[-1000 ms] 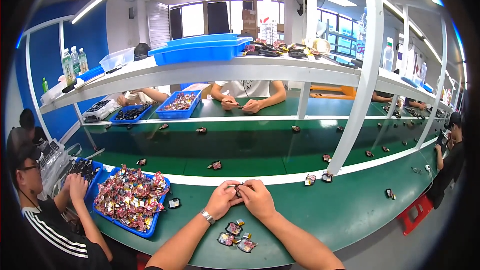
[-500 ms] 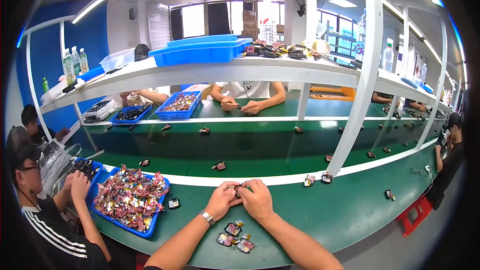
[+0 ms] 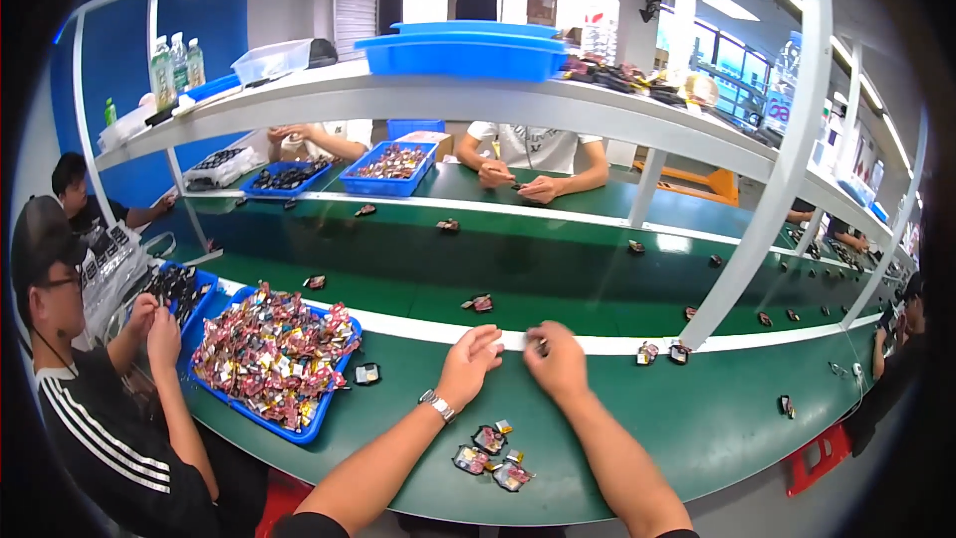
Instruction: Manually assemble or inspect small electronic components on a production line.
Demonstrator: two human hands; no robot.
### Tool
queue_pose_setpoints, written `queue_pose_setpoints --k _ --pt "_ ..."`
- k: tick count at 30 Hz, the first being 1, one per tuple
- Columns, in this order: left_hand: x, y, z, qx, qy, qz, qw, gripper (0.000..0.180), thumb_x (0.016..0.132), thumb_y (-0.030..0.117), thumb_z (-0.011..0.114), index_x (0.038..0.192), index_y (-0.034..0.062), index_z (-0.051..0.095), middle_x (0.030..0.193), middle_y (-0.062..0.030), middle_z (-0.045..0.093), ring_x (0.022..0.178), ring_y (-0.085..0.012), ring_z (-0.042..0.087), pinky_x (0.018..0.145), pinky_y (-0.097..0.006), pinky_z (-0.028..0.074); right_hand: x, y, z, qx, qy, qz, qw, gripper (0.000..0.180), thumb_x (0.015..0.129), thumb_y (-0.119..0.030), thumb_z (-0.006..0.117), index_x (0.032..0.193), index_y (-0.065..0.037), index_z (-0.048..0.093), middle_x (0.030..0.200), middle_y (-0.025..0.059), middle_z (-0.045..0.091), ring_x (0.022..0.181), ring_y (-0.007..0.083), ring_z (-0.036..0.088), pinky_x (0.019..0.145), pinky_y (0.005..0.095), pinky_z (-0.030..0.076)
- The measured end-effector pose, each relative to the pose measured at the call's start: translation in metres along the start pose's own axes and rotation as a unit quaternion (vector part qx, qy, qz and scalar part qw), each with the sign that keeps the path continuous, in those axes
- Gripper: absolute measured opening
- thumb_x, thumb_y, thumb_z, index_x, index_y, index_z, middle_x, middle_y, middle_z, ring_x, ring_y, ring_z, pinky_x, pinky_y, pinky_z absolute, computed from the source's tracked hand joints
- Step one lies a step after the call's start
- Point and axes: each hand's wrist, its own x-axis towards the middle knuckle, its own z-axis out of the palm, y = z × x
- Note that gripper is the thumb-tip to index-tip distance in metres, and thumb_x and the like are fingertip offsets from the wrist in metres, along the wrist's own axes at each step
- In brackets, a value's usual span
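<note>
Two bare hands stand apart near the white rail point(image 3: 428, 331) along the far edge of the green counter point(image 3: 717, 418). Left hand point(image 3: 468, 364): fingers extended, palm turned inward, nothing seen in it. Right hand point(image 3: 558, 364): motion-blurred, fingers curled and apparently pinching a small dark piece point(image 3: 541, 347) at the thumb side. Long axis of that piece: cannot tell, mostly covered by fingers.

Key relation: the dark piece sits on the inner side of the right hand, facing the left hand across an open gap, close to the rail. Beyond the rail, on the green belt point(image 3: 588, 304), a loose piece point(image 3: 480, 304) lies with its long axis roughly left to right; left fingertips are nearer to it than the right hand is.

Toward the body, between the forearms, a cluster of three pieces point(image 3: 490, 439) lies on the counter, nearer the left wrist. Further left: a lone piece point(image 3: 367, 375) beside the heaped blue bin point(image 3: 319, 420).
</note>
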Motion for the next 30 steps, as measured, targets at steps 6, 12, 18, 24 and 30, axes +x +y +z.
queue_pose_setpoints --k 6,12,18,24,30 --pt "0.007 -0.002 -0.017 0.111 0.103 0.101 0.983 0.015 0.095 0.004 0.049 0.105 -0.0011 0.06 0.099 -0.0104 0.069 0.086 -0.0162 0.068 0.074 -0.028 0.056 0.052 0.056 0.012 -0.156 0.019 0.178 0.971 0.028 0.074 -0.015 0.071 0.097 -0.004 0.059 0.09 0.0138 0.066 0.091 0.0349 0.061 0.08 0.0455 0.048" --pt "0.007 0.007 -0.025 0.162 0.178 0.087 0.967 0.013 0.092 0.004 0.051 0.1 0.0001 0.06 0.09 -0.0088 0.069 0.07 -0.0107 0.063 0.06 -0.024 0.05 0.048 0.003 0.044 -0.188 0.016 0.048 0.981 0.048 0.073 -0.027 0.078 0.107 -0.002 0.056 0.101 0.0161 0.06 0.095 0.0353 0.055 0.082 0.0459 0.045" --pt "0.011 0.003 -0.024 0.155 0.17 0.1 0.968 0.012 0.09 0.003 0.052 0.098 0.0005 0.06 0.085 -0.0076 0.069 0.065 -0.0082 0.058 0.053 -0.022 0.045 0.054 -0.007 0.093 -0.112 -0.051 0.124 0.985 0.051 0.072 -0.027 0.079 0.106 0.001 0.055 0.098 0.0178 0.063 0.093 0.0351 0.058 0.082 0.045 0.048" --pt "0.011 0.002 -0.038 0.077 0.19 0.089 0.975 0.011 0.092 0.004 0.053 0.1 0.0004 0.059 0.088 -0.0086 0.068 0.064 -0.0084 0.057 0.055 -0.021 0.045 0.036 -0.019 0.061 0.121 -0.059 0.175 0.975 0.046 0.074 -0.016 0.077 0.113 -0.002 0.057 0.102 0.0112 0.07 0.097 0.0218 0.067 0.086 0.0335 0.05" --pt "0.007 0.017 -0.04 0.057 -0.013 -0.048 0.997 0.03 0.101 0.023 0.048 0.113 -0.0013 0.06 0.092 -0.0082 0.066 0.073 -0.0094 0.058 0.063 -0.023 0.048 -0.018 -0.037 -0.028 0.169 -0.184 0.046 0.967 0.053 0.074 -0.012 0.078 0.12 -0.004 0.054 0.118 0.0111 0.064 0.11 0.0232 0.064 0.093 0.0354 0.048"
